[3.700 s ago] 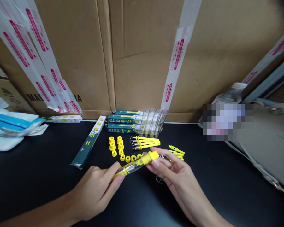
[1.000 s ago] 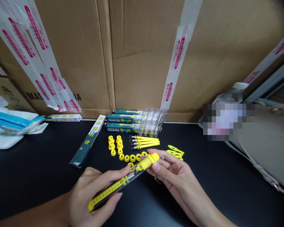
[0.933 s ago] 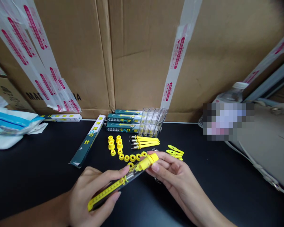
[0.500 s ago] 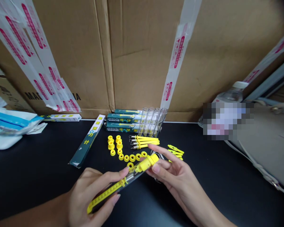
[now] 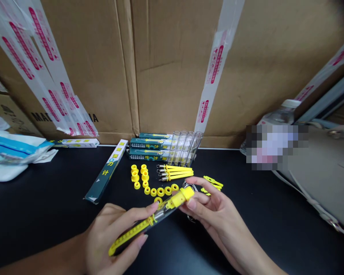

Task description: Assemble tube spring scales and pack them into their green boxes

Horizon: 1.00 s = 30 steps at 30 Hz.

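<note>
Left hand (image 5: 114, 233), right hand (image 5: 215, 214) gripping spring scale (image 5: 151, 219) between

Both hands, left (image 5: 111, 236) and right (image 5: 218, 215), are bare; forearms unsleeved; nails short.

Taped cardboard boxes (image 5: 172, 65) behind; green packets (image 5: 149, 149), clear tubes (image 5: 185, 152), yellow rings (image 5: 160, 191), possibly caps, on black table (image 5: 275, 214).

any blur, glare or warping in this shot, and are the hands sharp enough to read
Head view: wide-angle warping bends the cardboard boxes at the edges; a pixelated patch hides part of the right side. Left hand, right hand and the yellow scale tube are reasonably sharp; the black table shows little glare.
</note>
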Tool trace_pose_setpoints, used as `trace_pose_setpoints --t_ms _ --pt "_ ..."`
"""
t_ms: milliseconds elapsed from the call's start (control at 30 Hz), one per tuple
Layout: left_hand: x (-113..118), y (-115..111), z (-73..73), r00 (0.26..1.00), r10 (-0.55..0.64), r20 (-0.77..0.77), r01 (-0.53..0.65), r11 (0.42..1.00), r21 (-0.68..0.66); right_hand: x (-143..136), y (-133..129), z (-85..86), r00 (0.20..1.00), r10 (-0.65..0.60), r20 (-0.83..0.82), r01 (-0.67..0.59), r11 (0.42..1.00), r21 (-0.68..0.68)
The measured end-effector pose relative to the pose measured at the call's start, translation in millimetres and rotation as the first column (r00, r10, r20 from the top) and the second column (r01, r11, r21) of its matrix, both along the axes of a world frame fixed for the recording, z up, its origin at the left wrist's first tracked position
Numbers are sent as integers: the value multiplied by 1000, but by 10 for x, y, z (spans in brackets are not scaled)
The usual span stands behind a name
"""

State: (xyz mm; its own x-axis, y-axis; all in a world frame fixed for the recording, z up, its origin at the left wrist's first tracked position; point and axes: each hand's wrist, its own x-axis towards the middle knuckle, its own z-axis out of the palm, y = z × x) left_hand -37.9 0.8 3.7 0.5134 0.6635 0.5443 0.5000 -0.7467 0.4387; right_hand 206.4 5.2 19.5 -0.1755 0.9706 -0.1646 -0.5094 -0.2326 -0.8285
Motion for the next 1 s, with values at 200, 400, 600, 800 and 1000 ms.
trace_pose_setpoints --t_ms 200,400,600,800,1000 --pt "-7 12 2 1000 -22 -17 22 1000 2 19 7 -24 997 18 69 -20 999 26" --pt "-7 -7 -15 1000 8 13 -8 1000 1 7 5 -33 1000 20 6 -20 1000 3" --pt "5 -7 -21 1000 13 21 -13 1000 -7 -3 14 -31 1000 14 26 -14 1000 3" --pt "-7 -23 -33 999 29 28 -29 999 -16 9 9 -37 997 35 66 -36 999 9" --pt "-7 -43 -37 1000 19 12 -18 999 -38 22 11 -29 999 44 18 -44 999 -11"
